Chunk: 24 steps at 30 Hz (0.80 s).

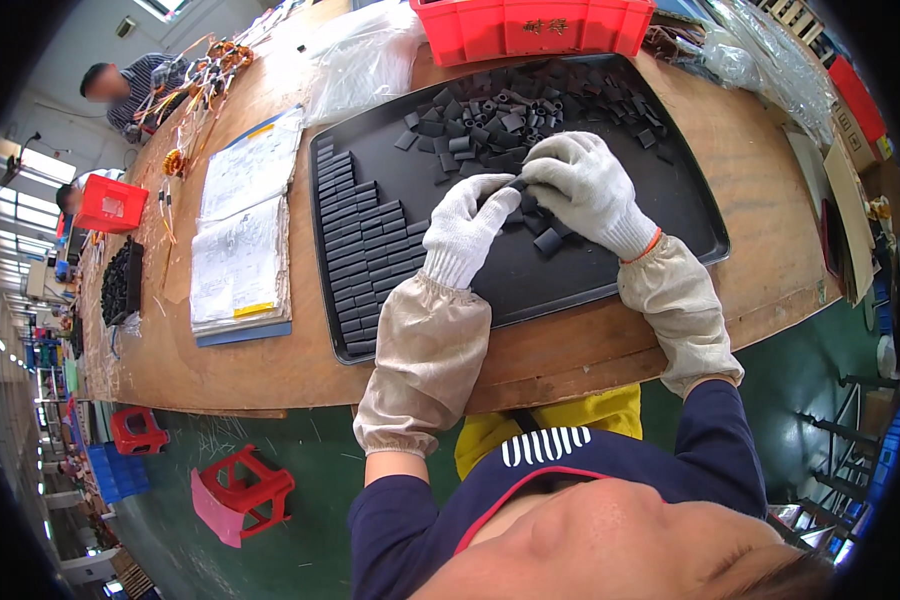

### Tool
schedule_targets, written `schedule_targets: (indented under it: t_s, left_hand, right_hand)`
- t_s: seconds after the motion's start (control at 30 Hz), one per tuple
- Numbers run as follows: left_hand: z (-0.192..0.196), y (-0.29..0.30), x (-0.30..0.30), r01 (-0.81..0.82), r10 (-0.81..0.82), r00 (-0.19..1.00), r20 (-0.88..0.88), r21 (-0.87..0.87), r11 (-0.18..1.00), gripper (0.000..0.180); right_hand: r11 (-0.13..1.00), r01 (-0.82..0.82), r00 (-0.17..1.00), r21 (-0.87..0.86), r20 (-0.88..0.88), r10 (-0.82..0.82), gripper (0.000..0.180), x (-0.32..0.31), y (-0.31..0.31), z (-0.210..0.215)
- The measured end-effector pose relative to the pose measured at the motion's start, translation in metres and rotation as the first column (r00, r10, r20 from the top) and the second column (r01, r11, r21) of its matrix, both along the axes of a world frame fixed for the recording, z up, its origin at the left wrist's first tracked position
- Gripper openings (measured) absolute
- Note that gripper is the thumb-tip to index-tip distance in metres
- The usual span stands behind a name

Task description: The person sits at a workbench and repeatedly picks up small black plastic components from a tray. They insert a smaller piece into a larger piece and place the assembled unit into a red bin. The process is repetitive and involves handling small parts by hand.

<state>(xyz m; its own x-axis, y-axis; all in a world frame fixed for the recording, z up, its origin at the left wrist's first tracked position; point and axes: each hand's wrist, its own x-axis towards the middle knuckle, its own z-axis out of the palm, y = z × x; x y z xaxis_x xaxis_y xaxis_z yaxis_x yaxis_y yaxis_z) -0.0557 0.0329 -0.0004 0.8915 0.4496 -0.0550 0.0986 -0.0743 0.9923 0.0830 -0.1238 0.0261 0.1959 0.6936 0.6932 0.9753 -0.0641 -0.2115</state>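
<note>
My left hand (467, 228) and my right hand (585, 190), both in white knit gloves, meet above a black tray (540, 295). Their thumbs and fingertips pinch a small black tube piece (518, 184), which the gloves mostly hide. Under and beyond the fingers, a loose heap of short black tubes (460, 145) spreads over the far part of the tray. To the left of my left hand, similar tubes lie side by side in neat rows (360, 245) along the tray's left side. A few loose pieces (548, 242) rest just below my right hand.
An open binder of papers (240, 255) lies left of the tray on the wooden table (770, 260). Behind the tray stands a red bin (535, 30), with clear plastic bags (370, 60) beside it. Another person (130, 95) sits at far left near bundled wires. Red stools (250, 490) stand on the floor.
</note>
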Motion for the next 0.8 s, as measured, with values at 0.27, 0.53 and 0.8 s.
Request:
schedule_targets:
  t_s: [0.27,0.53,0.8]
  left_hand:
    - [0.012,-0.002,-0.002,0.021,-0.023,1.0,-0.015,-0.123,0.992,0.034]
    - [0.028,-0.004,-0.013,0.005,0.011,0.989,0.147,-0.112,0.994,0.039]
    - [0.022,0.038,-0.019,0.029,0.236,0.895,0.379,-0.576,0.817,0.048]
  right_hand:
    - [0.998,-0.066,0.997,0.007,-0.033,0.066,0.029,0.001,0.001,-0.004]
    - [0.99,-0.107,0.988,0.089,-0.098,0.116,0.033,-0.008,0.007,0.002]
    - [0.95,-0.227,0.958,-0.217,-0.224,0.178,0.026,-0.06,0.02,-0.026]
